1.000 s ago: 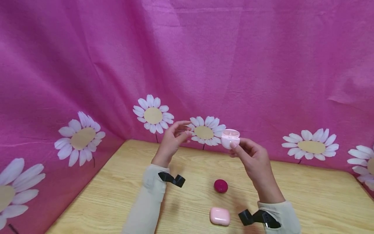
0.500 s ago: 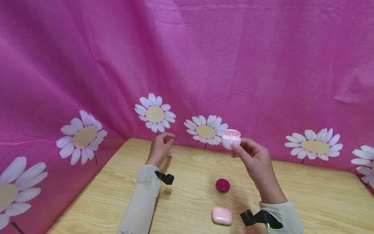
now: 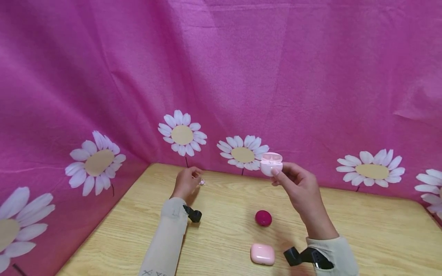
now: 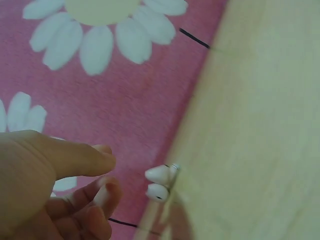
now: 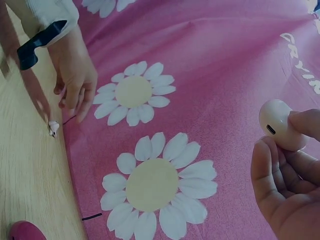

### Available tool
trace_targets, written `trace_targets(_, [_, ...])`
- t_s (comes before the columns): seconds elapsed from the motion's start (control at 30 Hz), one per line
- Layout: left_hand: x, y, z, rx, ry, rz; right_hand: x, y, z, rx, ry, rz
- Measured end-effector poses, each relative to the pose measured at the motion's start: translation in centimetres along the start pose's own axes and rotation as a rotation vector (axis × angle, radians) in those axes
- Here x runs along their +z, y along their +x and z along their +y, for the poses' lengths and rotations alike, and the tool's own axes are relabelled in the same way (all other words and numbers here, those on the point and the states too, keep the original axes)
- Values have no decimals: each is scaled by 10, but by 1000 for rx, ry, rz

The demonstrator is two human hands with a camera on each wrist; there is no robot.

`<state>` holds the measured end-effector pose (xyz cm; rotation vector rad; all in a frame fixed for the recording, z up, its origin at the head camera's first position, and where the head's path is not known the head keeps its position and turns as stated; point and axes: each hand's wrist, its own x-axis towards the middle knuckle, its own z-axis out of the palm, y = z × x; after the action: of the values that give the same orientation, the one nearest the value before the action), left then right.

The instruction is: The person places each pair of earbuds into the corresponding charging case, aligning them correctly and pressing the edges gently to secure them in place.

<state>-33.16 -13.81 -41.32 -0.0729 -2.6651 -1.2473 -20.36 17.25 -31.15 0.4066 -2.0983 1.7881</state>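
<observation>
My right hand [image 3: 302, 191] pinches a pale pink earbud case [image 3: 270, 169] between thumb and fingers, held up above the table with its lid raised. From the right wrist view, the case's rounded underside [image 5: 277, 122] shows a dark charging port. Over at the table's far left edge, my left hand [image 3: 186, 182] reaches down beside a pair of small whitish-pink earbuds [image 3: 202, 182]. In the left wrist view the thumb and loosely bent fingers of that hand [image 4: 60, 185] stand apart from the earbuds [image 4: 158, 175], with nothing held between them.
A dark red round case [image 3: 263, 218] and a closed, glossy pink case [image 3: 262, 254] lie on the wooden table [image 3: 221, 230] between the arms. A magenta cloth [image 3: 310, 76] printed with daisies hangs along the back and left sides.
My left hand has moved left and down from mid-air to beside the earbuds, which now show past its fingers. The right hand keeps the pale pink case nearly still.
</observation>
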Motion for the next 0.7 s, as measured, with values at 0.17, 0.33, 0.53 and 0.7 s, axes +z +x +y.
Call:
trace_targets(0.17, [6, 1, -10, -17, 31, -27, 0, 0, 0, 5, -9, -7])
trace_targets(0.33, [8, 0, -13, -4, 29, -42, 0, 0, 0, -1, -7, -7])
trace_targets(0.53, [10, -1, -16, -18, 35, -59, 1, 1, 0, -19, 6, -14])
trace_targets(0.7, [14, -2, -17, -24, 38, -69, -1, 0, 0, -16, -3, -15])
